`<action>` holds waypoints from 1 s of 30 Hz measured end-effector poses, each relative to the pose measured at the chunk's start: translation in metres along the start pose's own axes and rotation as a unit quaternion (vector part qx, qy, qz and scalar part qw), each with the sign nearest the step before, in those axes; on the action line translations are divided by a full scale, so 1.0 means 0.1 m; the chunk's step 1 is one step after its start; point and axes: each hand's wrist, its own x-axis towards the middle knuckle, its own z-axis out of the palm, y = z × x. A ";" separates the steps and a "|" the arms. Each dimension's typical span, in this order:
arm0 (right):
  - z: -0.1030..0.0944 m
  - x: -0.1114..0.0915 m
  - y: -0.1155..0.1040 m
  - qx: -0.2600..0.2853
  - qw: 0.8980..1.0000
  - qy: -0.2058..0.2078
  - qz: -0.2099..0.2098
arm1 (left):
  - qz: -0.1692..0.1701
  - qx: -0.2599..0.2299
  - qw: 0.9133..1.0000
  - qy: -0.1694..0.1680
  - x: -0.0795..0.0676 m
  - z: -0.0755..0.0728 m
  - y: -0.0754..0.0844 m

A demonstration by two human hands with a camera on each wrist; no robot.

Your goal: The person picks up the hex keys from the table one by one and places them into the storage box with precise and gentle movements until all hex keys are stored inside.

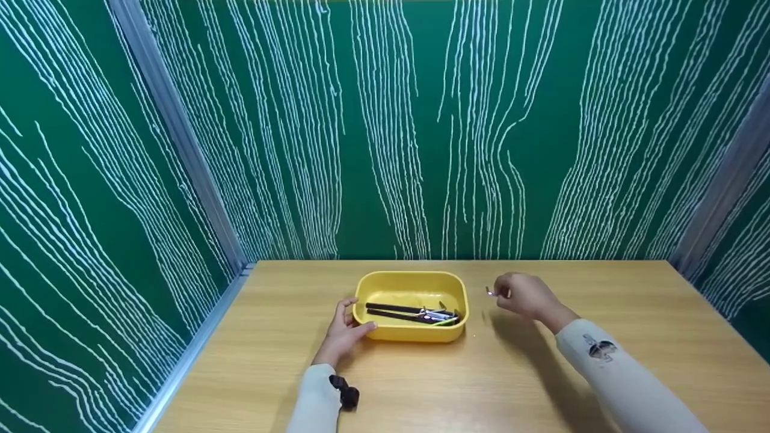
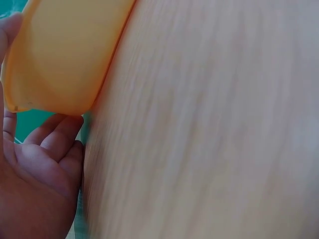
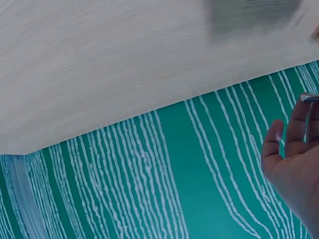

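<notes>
A yellow plastic bin (image 1: 409,334) sits on the wooden table, holding black sticks (image 1: 394,308) and a cluster of small pen-like items at its right end. My left hand (image 1: 344,334) grips the bin's left end, thumb at the front rim and fingers against the side; the left wrist view shows this hand (image 2: 45,164) beside the bin wall (image 2: 75,55). To the right of the bin, above the table, my right hand (image 1: 526,296) pinches a small shiny metal piece (image 1: 490,292). Its tip (image 3: 310,98) shows at the fingertips in the right wrist view; the rest is hidden.
The wooden table (image 1: 289,288) ends at a green wall (image 1: 385,150) with white wavy lines. Metal frame posts (image 1: 180,132) stand at the corners. Both forearms wear pale sleeves, and a black strap piece (image 1: 344,394) sits on the left one.
</notes>
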 end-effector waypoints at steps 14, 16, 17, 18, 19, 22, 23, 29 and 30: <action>0.10 0.18 -0.32 0.009 0.999 0.010 -0.031 | 0.003 0.026 0.999 0.019 0.07 0.00 -0.15; 0.10 0.20 -0.36 0.012 0.999 0.011 -0.033 | 0.001 0.028 0.999 0.019 0.08 0.01 -0.14; 0.11 0.20 -0.38 0.013 0.999 0.012 -0.036 | 0.004 0.027 0.999 0.018 0.08 0.01 -0.14; 0.11 0.21 -0.40 0.011 0.999 0.015 -0.044 | 0.009 0.025 1.000 0.016 0.08 0.01 -0.13; 0.11 0.22 -0.42 0.009 0.999 0.018 -0.047 | 0.011 0.022 1.000 0.014 0.07 0.01 -0.10; 0.13 0.26 -0.49 0.007 0.998 0.022 -0.060 | 0.016 0.012 1.000 0.006 0.03 0.01 -0.01; 0.13 0.27 -0.52 0.008 0.998 0.022 -0.062 | 0.017 0.007 1.000 0.005 0.03 0.00 -0.01; 0.21 0.31 -0.65 0.024 0.998 0.004 -0.056 | 0.004 0.018 1.000 0.020 0.08 0.01 -0.13; 0.23 0.30 -0.66 0.025 0.998 0.000 -0.052 | 0.001 0.025 0.999 0.021 0.08 0.02 -0.15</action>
